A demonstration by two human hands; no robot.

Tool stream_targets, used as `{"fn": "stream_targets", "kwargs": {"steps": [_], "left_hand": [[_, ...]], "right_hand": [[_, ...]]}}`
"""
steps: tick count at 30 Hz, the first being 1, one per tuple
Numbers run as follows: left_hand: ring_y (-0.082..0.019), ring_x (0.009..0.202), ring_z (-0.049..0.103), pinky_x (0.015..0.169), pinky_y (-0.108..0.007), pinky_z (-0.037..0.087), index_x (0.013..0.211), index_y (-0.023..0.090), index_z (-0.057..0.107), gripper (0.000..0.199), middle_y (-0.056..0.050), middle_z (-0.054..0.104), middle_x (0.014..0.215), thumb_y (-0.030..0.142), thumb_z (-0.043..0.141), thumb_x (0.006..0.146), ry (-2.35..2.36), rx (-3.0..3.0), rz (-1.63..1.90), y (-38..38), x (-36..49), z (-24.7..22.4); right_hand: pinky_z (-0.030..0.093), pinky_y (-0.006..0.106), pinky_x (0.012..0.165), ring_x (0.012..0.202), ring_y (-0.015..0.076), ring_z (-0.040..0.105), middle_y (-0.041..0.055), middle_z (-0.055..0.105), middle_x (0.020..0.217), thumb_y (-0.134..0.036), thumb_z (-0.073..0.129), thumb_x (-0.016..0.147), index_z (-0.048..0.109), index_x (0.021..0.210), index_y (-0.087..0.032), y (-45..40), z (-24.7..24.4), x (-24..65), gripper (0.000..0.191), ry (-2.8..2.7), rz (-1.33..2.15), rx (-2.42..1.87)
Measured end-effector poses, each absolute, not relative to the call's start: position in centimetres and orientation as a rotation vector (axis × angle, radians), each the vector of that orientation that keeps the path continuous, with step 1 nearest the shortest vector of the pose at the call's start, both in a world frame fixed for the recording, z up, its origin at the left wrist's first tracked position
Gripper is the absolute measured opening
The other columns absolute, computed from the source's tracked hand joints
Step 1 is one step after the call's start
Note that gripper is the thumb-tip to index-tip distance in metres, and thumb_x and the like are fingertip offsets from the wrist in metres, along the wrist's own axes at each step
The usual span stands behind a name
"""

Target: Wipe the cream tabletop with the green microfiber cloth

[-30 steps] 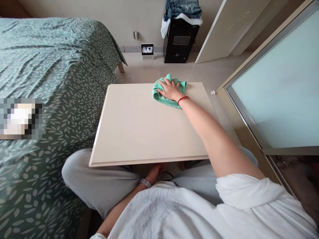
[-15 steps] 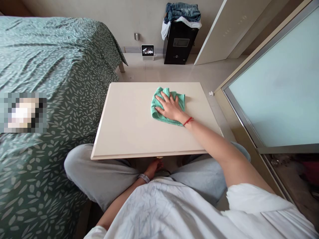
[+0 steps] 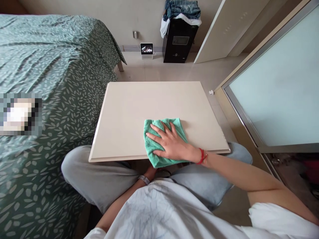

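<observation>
My right hand [image 3: 170,142] lies flat with fingers spread, pressing on a green cloth [image 3: 178,124]. The cloth, slightly rumpled, rests at the near edge of a small cream table [image 3: 119,116], and its lower part hangs over that edge. A red string bracelet [image 3: 201,156] circles my right wrist. Below the table's edge, between my legs, is my left hand [image 3: 151,172]; its fingers are hidden behind the hanging cloth. A pale watch band [image 3: 144,180] sits on the left wrist.
A bed with a green leaf-patterned cover [image 3: 82,76] stands on the left. At the back are a small screen [image 3: 147,49] and a black cabinet [image 3: 179,46] topped with folded jeans [image 3: 181,9]. A sliding frosted-glass panel [image 3: 281,79] borders the right side.
My right hand has drawn the green cloth toward me, from the far right part of the tabletop to the near edge. My left hand has stayed low, now covered by the cloth.
</observation>
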State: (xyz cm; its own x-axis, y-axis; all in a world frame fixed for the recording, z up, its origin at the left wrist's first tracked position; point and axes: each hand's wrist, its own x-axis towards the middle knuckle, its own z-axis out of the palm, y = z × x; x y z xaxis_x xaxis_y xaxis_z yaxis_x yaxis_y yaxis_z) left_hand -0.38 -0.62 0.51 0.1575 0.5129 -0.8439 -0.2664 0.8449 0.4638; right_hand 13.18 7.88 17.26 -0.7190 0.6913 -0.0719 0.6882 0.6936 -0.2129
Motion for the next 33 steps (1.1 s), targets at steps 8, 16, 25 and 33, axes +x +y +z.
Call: {"fn": "stream_targets", "kwargs": {"steps": [8, 16, 25, 33], "left_hand": [[-0.012, 0.059, 0.055, 0.06, -0.023, 0.04, 0.076, 0.01, 0.055, 0.02, -0.008, 0.059, 0.069, 0.022, 0.044, 0.064, 1.299, 0.203, 0.502, -0.7, -0.4, 0.3], [-0.012, 0.059, 0.055, 0.064, -0.024, 0.041, 0.072, 0.011, 0.056, 0.018, -0.009, 0.06, 0.069, 0.023, 0.045, 0.064, 1.34, 0.171, 0.48, -0.4, -0.4, 1.7], [-0.012, 0.057, 0.054, 0.059, -0.023, 0.04, 0.074, 0.011, 0.055, 0.018, -0.008, 0.059, 0.067, 0.022, 0.046, 0.063, 1.317, 0.193, 0.507, -0.6, -0.4, 0.6], [-0.012, 0.057, 0.054, 0.059, -0.023, 0.04, 0.076, 0.012, 0.053, 0.018, -0.008, 0.058, 0.067, 0.02, 0.044, 0.063, 1.295, 0.213, 0.521, -0.6, -0.4, 0.4]], "right_hand": [[0.024, 0.09, 0.137, 0.182, 0.0589, 0.021, 0.0204, 0.022, 0.202, -0.061, 0.049, 0.122, 0.042, 0.192, -0.026, 22.1, 18.2, 8.0, 0.079, -2.719, 0.38, -1.455], [0.021, 0.098, 0.133, 0.18, 0.061, 0.022, 0.0196, 0.023, 0.202, -0.059, 0.043, 0.119, 0.043, 0.191, -0.023, 32.6, 17.9, 4.3, 0.08, -2.52, 0.375, -1.623], [0.02, 0.093, 0.137, 0.181, 0.0593, 0.023, 0.0203, 0.023, 0.202, -0.053, 0.043, 0.119, 0.041, 0.191, -0.019, 31.3, 18.6, 4.5, 0.08, -2.541, 0.332, -1.618], [0.019, 0.088, 0.14, 0.182, 0.0585, 0.023, 0.0207, 0.023, 0.201, -0.058, 0.054, 0.119, 0.041, 0.192, -0.023, 20.5, 18.0, 5.5, 0.083, -2.823, 0.314, -1.248]]}}
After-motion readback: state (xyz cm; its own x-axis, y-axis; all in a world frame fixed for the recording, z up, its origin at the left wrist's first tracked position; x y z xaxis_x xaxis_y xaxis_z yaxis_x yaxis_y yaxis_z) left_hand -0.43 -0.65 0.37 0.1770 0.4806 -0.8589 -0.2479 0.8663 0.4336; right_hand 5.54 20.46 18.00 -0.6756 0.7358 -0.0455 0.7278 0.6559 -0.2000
